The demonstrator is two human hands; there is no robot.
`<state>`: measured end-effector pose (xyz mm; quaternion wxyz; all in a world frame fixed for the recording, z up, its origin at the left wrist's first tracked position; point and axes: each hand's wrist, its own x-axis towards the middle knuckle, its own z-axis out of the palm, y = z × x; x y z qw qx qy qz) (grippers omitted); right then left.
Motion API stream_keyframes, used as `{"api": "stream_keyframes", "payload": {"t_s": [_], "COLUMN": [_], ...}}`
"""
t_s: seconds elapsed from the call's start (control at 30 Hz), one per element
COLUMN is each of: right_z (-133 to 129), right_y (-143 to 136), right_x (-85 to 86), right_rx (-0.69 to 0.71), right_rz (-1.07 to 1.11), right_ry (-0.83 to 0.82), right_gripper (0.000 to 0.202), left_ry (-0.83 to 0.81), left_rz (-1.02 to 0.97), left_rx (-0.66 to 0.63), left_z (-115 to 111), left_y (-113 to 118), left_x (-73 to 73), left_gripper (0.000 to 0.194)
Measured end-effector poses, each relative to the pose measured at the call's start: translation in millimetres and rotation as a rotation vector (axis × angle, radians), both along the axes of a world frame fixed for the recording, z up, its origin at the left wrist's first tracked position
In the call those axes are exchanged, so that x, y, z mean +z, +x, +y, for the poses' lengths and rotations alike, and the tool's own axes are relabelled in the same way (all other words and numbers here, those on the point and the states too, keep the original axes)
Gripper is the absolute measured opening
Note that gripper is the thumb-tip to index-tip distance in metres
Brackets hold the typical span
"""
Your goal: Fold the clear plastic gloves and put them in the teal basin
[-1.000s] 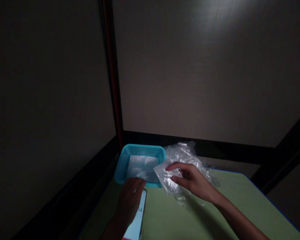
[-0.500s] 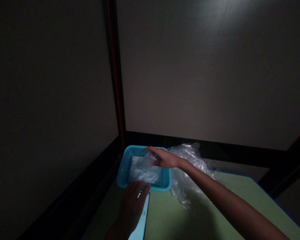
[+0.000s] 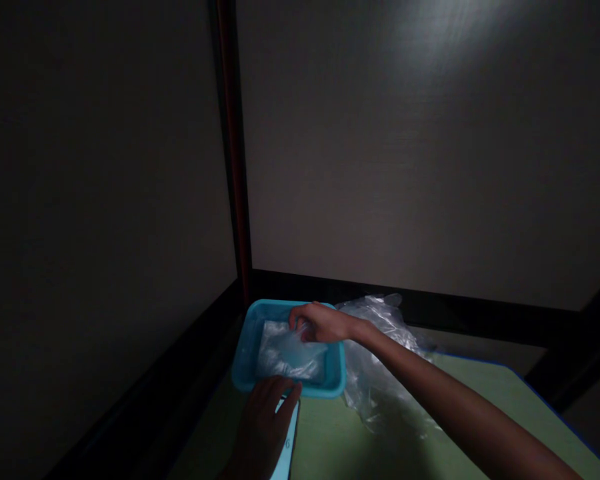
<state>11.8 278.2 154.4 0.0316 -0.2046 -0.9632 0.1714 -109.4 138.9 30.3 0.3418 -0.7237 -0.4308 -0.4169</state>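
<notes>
A lit phone [image 3: 287,450] lies on the green table [image 3: 340,443] before the blue tray [image 3: 320,390], partly hidden by the left hand [image 3: 267,420], its fingers loosely curved at the tray's near rim, though whether they grip it cannot be told. Inside the tray, the right hand [image 3: 325,322] keeps a narrow grip on a clear plastic bag [image 3: 299,348], held a second ago over the tray's right edge, beside the crumpled plastic heap [image 3: 367,370] still lying there.
</notes>
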Motion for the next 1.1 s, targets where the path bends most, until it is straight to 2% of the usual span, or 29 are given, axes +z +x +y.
{"api": "stream_keyframes", "payload": {"t_s": [0.23,0.4,0.6,1.0,1.1], "right_z": [-7.0,-7.6,-6.1,-5.6,-7.4], "right_y": [-2.6,-8.2,-11.6,-17.2,-19.7], "right_x": [15.0,15.7,15.6,2.2,-1.2], "right_rx": [0.106,0.121,0.113,-0.095,-0.133], "right_rz": [-0.119,-0.207,-0.236,-0.292,-0.350], "right_ry": [0.039,0.073,0.099,0.113,0.106], "right_gripper": [0.037,0.049,0.049,0.046,0.037], "left_ry": [-0.003,0.005,0.001,-0.006,-0.016], "left_rz": [0.007,0.010,0.019,0.019,0.022], "left_rx": [0.015,0.005,0.007,-0.006,0.002], "left_z": [0.1,-0.4,-0.6,-0.8,-0.8], "left_y": [0.0,0.0,0.3,-0.4,-0.6], "left_x": [-0.4,-0.5,-1.3,-1.0,-1.3], "left_gripper": [0.035,0.033,0.033,0.032,0.033]}}
